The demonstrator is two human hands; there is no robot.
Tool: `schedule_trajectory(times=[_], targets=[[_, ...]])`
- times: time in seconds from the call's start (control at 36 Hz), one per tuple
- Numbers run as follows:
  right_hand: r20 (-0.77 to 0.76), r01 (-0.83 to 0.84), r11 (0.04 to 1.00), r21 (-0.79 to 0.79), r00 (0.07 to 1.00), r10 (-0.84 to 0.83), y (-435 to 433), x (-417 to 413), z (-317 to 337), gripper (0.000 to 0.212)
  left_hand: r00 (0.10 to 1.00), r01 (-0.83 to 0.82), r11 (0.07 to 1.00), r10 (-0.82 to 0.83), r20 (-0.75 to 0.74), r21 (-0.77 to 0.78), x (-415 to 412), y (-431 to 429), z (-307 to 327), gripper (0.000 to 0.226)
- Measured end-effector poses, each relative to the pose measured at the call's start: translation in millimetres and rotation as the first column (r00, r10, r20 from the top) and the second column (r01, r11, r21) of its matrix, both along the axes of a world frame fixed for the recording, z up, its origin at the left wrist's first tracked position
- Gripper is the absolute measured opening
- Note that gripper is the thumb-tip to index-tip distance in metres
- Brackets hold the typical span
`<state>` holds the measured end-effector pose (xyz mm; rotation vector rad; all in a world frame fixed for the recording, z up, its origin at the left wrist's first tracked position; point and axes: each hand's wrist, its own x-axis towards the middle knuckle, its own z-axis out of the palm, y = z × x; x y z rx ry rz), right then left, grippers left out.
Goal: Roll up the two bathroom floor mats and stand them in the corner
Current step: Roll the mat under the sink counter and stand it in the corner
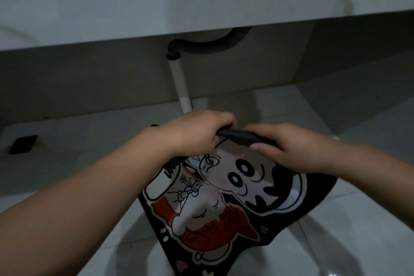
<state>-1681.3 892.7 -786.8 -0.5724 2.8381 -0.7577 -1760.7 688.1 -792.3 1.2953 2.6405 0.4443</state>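
The floor (349,242) is pale glossy tile; it carries one floor mat (224,204), which lies flat over the middle of the visible floor, its near end running off the lower edge of the view; a second mat is not in view. The mat has a black ground printed with cartoon figures in white, pink and orange. Its far edge is lifted off the floor and folded back toward the person, forming a narrow dark roll (240,136); the rest of the mat is unrolled. Above the far edge of the floor runs a white counter (156,6) with a shadowed recess beneath it; in the recess a black corrugated hose (208,46) joins a white drain pipe (180,83) that descends to the floor just beyond the roll. A dark square floor drain (23,144) sits near the left edge of the floor. The left hand (197,132) is clamped on the left end of the roll, fingers curled over it; the right hand (289,145) is clamped on the right end, thumb on the near side; the hands are close together but not touching.
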Motion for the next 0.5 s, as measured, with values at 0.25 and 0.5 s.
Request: schedule_trajectory(times=[0.25, 0.5], targets=[[-0.369, 0.022, 0.884, 0.466, 0.913, 0.172, 12.5, -34.8, -11.0, 0.045, 0.978, -0.173, 0.980, 0.159, -0.133, -0.099, -16.8, -11.2, -17.9, 0.012], [-0.362, 0.191, 0.870, 0.455, 0.932, -0.016, 18.9, -63.7, 47.7, 0.021, 0.960, -0.115, 0.984, 0.146, -0.239, 0.138, -13.8, 0.7, 4.2, 0.009]])
